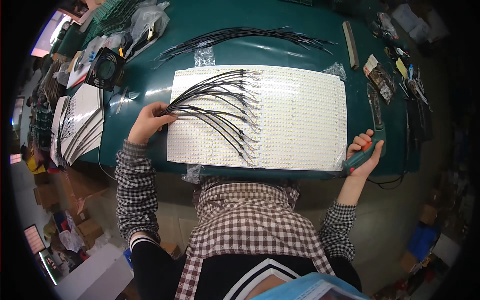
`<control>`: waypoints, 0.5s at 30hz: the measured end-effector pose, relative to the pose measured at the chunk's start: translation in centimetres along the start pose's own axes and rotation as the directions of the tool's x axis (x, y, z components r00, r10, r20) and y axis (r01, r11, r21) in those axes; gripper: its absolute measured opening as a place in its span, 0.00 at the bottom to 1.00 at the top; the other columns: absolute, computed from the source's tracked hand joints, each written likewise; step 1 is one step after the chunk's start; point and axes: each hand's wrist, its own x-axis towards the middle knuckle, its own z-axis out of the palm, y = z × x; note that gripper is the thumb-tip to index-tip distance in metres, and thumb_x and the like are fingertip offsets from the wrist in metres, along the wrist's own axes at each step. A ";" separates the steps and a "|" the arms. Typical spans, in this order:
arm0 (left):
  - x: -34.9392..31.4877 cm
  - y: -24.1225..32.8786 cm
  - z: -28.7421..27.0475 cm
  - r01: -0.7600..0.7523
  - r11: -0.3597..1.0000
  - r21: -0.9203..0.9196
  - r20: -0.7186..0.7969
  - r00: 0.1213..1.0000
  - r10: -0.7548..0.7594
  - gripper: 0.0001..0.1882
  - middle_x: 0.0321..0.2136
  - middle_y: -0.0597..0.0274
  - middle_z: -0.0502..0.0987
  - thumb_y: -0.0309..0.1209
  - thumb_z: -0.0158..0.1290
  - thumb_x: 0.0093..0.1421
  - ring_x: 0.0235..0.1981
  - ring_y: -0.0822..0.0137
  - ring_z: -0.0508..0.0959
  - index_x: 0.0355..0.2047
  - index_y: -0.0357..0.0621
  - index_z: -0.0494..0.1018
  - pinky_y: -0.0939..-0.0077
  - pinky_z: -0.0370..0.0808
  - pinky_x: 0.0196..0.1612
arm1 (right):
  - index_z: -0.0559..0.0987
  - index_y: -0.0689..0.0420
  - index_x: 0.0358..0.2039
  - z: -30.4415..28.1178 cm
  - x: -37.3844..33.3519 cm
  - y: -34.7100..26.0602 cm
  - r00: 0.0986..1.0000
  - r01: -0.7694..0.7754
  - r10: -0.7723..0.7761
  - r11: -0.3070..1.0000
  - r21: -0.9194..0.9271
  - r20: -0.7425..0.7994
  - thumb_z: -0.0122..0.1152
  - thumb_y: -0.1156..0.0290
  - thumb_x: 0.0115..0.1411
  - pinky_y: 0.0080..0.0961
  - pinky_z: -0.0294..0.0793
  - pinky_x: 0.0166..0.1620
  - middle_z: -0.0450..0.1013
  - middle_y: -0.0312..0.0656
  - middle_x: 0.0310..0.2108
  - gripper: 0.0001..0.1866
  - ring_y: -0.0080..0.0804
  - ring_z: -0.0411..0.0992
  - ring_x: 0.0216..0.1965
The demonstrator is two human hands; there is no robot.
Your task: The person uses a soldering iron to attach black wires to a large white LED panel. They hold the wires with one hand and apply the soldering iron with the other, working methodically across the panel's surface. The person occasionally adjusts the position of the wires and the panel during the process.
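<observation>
A white LED panel (305, 120), dotted with rows of small yellowish LEDs, lies flat on the green tabletop before me. Several black cables (220, 94) fan across its left half, and their thin bare-looking wire ends (253, 117) line up near the panel's middle. At the panel's left edge my left hand (150, 120) is closed round the gathered ends of these cables. Beyond the right edge, my right hand (366, 150) grips a green pistol-shaped soldering gun (378, 136) with a red trigger; its front end points away from me. Whether the wire ends are joined to the panel is too small to tell.
More black cables (245, 34) lie behind the panel. A wooden strip (350, 45) and a wrapped packet (379, 77) are at the right. On the left stand a black fan (105, 69), stacked white panels (82, 122) and a plastic bag (149, 25). Clear tape (204, 55) touches the panel's edge.
</observation>
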 end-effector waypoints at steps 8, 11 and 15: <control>-0.8 6.1 -5.1 -0.160 0.965 -0.206 0.071 0.982 0.178 0.17 0.28 0.74 0.74 0.21 0.54 0.57 0.17 0.88 0.60 0.48 0.39 0.71 0.91 0.52 0.18 | 0.70 0.56 0.50 -0.8 -0.2 -0.5 1.000 0.009 -0.009 0.996 0.084 0.001 0.62 0.53 0.63 0.23 0.76 0.38 0.69 0.32 0.35 0.23 0.22 0.69 0.36; 0.1 7.8 -10.6 -0.307 0.944 -0.124 0.015 0.950 0.311 0.25 0.32 0.73 0.76 0.21 0.54 0.56 0.18 0.87 0.60 0.55 0.41 0.70 0.90 0.53 0.19 | 0.71 0.55 0.49 -1.0 0.0 0.0 1.000 0.018 -0.016 0.993 0.121 -0.011 0.62 0.52 0.63 0.22 0.76 0.37 0.69 0.31 0.35 0.23 0.22 0.69 0.35; -1.7 19.6 -20.0 -0.694 0.667 0.270 0.158 0.715 0.681 0.26 0.54 0.55 0.74 0.20 0.47 0.55 0.52 0.64 0.75 0.57 0.37 0.70 0.70 0.73 0.55 | 0.71 0.55 0.49 -0.7 0.1 0.5 0.997 0.049 -0.040 0.989 0.141 -0.069 0.62 0.52 0.63 0.20 0.76 0.36 0.70 0.31 0.35 0.22 0.21 0.70 0.35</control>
